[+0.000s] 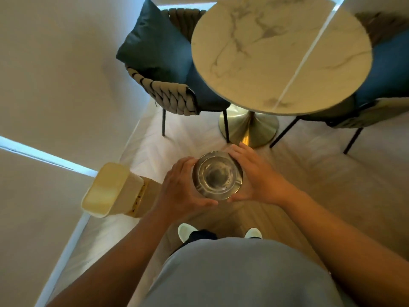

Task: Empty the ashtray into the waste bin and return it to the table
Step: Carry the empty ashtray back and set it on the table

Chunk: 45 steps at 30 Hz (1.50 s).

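A round metal ashtray is held in front of me, above the floor, its opening facing up toward the camera. The bowl looks bare apart from dark residue. My left hand cups its left side and my right hand cups its right side. A cream waste bin stands on the floor by the wall, to the left of my left hand, with a lid or liner edge showing. The round marble-top table on a brass pedestal stands ahead of me, its top bare.
A woven chair with a dark blue cushion stands left of the table, and a second chair stands to its right. The brass table base rests on the wood floor just beyond my hands. A wall runs along the left. My feet are below.
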Each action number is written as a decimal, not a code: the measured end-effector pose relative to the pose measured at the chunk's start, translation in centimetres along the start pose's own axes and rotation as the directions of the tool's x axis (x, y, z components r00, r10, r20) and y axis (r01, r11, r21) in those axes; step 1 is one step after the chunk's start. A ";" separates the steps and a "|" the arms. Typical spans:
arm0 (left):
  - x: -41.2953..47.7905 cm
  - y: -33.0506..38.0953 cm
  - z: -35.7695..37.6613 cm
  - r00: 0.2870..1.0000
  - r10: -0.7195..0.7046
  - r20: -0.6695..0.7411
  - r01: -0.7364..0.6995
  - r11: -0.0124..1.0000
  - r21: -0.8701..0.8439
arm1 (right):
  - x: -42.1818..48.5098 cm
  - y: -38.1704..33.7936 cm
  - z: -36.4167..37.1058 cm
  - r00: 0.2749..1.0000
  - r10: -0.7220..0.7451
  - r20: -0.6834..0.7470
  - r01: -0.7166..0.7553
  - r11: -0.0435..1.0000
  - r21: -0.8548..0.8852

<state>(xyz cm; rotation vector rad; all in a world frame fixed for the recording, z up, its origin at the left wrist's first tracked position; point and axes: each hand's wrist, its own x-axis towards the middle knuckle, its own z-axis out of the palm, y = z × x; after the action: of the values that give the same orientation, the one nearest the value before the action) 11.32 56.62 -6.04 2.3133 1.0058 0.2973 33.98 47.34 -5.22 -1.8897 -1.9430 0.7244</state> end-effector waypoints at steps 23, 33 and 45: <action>10.7 13.7 10.6 0.946 0.267 0.182 -0.256 0.963 -0.082 | -11.2 14.4 -7.5 0.959 0.255 -0.121 -0.246 0.966 0.082; 24.2 11.8 8.4 0.944 0.254 0.210 -0.235 0.966 -0.112 | -0.4 19.3 -12.6 0.940 0.318 -0.124 -0.309 0.947 0.089; 38.9 11.7 5.3 0.937 0.302 0.176 -0.288 0.952 -0.103 | 10.0 24.9 -20.4 0.916 0.345 -0.203 -0.321 0.937 0.140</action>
<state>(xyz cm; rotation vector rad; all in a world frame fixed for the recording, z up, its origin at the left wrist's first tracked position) 47.23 76.17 -4.42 2.3686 0.5429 0.2228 65.39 59.53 -3.87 -2.1588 -1.4353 0.6534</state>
